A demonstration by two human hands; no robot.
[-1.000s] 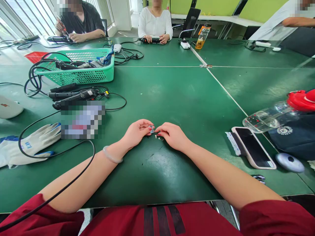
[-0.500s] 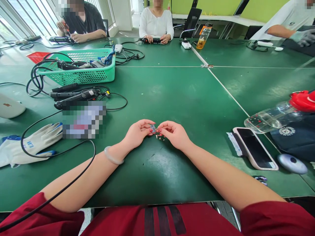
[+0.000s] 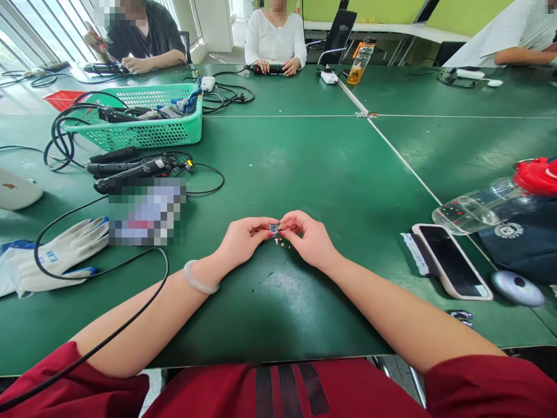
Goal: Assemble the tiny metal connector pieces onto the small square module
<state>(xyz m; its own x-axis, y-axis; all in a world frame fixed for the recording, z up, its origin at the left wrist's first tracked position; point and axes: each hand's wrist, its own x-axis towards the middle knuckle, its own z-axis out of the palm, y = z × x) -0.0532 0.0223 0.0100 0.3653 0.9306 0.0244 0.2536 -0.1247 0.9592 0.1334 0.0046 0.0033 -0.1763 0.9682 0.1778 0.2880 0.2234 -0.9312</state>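
Over the middle of the green table, my left hand pinches a small blue-grey part with fine detail between thumb and fingers. My right hand meets it from the other side, its thumb and fingertips closed close to the part's edge. Whatever sits between the right fingertips is too small to make out. Just below the fingertips, a few tiny metallic pieces lie on the tabletop.
To the left are white work gloves, black corded tools and a green basket. A phone, a mouse and a red-capped bottle lie at right. A black cable crosses over my left arm. Several people sit around the table.
My left hand has turned slightly and the small part in it now faces a different way. The right fingers have shifted a little around its edge.
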